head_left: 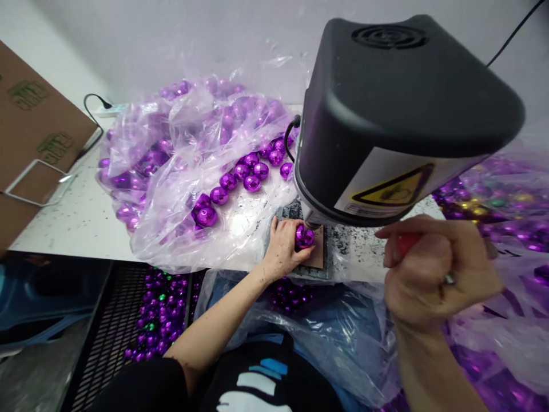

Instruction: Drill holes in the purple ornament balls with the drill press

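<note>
My left hand (283, 246) is closed around a shiny purple faceted ball (304, 236), holding it over a small brown board (318, 254) on the machine's dark base (328, 269). Directly above the ball is the lower end of a black bench machine (412, 114) that looks like a drill press; its bit is hidden. On the right, my right hand (433, 269) is wrapped round a red knob (407, 243), of which only a little shows between the fingers. Dark shavings (355, 246) lie scattered around the base.
A clear plastic bag (180, 154) full of purple balls spreads across the white table (86, 212). Several loose balls (229, 181) lie at its mouth. More purple balls (158, 320) fill a black crate below. A cardboard box (34, 126) stands left, and bagged ornaments (506, 200) sit right.
</note>
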### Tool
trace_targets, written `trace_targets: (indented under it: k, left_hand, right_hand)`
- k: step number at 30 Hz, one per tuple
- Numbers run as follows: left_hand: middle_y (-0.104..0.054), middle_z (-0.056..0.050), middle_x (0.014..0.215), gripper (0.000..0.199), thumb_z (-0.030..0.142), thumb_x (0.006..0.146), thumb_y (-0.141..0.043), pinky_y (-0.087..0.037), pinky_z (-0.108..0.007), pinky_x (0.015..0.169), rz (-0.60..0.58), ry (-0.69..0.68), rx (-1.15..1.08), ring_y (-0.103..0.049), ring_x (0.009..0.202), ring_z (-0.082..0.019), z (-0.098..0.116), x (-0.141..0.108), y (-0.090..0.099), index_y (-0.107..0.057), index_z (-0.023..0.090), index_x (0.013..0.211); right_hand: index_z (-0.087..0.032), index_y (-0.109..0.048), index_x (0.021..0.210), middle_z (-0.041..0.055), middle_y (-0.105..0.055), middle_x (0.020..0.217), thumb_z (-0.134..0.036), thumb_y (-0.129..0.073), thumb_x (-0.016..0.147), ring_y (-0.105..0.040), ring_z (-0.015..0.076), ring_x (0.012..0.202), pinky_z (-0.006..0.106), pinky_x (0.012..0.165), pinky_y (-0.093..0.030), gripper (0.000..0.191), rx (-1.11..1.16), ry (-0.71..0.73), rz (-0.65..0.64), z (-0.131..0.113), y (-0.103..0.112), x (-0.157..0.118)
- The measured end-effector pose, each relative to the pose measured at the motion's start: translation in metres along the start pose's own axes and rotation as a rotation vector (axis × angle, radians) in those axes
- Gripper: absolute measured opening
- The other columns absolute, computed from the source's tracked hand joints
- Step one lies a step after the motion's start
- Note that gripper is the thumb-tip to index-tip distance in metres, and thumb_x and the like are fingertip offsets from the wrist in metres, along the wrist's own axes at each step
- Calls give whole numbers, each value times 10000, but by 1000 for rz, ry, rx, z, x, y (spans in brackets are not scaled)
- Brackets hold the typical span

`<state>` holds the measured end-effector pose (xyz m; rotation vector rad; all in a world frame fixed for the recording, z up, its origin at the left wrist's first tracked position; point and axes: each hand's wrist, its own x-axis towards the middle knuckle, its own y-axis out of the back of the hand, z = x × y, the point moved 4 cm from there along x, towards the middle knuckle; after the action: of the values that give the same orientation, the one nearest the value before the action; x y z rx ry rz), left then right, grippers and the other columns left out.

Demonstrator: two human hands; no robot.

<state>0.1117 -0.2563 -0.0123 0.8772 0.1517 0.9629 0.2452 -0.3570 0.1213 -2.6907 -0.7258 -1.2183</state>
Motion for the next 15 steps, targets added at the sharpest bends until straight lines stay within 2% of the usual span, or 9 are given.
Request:
trace_targets:
  k: [6, 10, 12, 15]
  left_hand:
    - [-613, -95, 1210, 428, 305, 797, -723, -250, -521, 1170, 1, -3, -7, -502, 1220, -294, -1, -2, -2, -537, 195, 1166]
    - [-622, -93, 1195, 408, 316, 808, -708, -287, -511, 1151, 3, 5, -15, -522, 1193, -294, -1, -3, -2, -540, 201, 1162]
    - [-634, -88, 1170, 393, 320, 823, -689, -291, -512, 1150, 1, 1, -32, -539, 1171, -289, -1, -3, -2, -539, 202, 1166]
    - [-650, -75, 1135, 374, 321, 834, -673, -268, -520, 1165, -21, 11, -46, -557, 1149, -286, -2, -3, -3, -542, 215, 1168]
  right_hand:
    - [-186, -700, 809, 1, -539, 586, -300, -522, 808, -512, 99, 489, 261, 440, -349, 211, 20, 49, 18, 20, 3, -18]
    - [-217, -687, 831, -22, -444, 521, -299, -514, 828, -501, 113, 480, 287, 458, -394, 191, 51, 94, 83, 20, 0, -20]
    - [-222, -684, 855, -28, -431, 514, -287, -505, 839, -445, 98, 442, 283, 438, -378, 192, 88, 131, 85, 19, -4, -20]
    - [-241, -682, 932, -26, -451, 542, -238, -471, 855, -451, 100, 458, 259, 413, -334, 224, 123, 164, 80, 17, -8, -22]
